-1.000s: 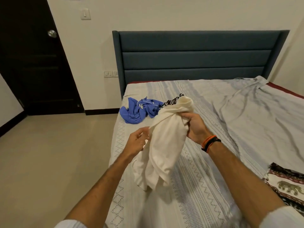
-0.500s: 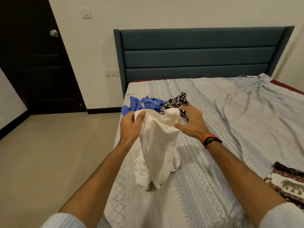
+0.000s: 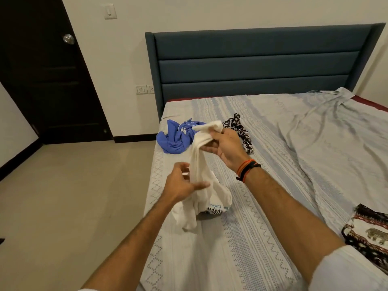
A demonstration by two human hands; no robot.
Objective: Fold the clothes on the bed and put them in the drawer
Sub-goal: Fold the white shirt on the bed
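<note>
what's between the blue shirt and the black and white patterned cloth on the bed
In the head view, the top of the white shirt and the right hand gripping it sit between the blue shirt and the patterned cloth. The bed there is hidden.

Cream walls [image 3: 210, 13], beige floor [image 3: 73, 196], dark door [image 3: 42, 80], blue padded headboard [image 3: 262, 66].

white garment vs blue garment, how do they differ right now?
The white garment hangs bunched in the air, gripped by the right hand at its top and the left hand lower down; the blue garment lies crumpled on the bed, untouched. The white garment shows dark print near its lower end; the blue garment has white markings. Neither is folded yet.
</note>
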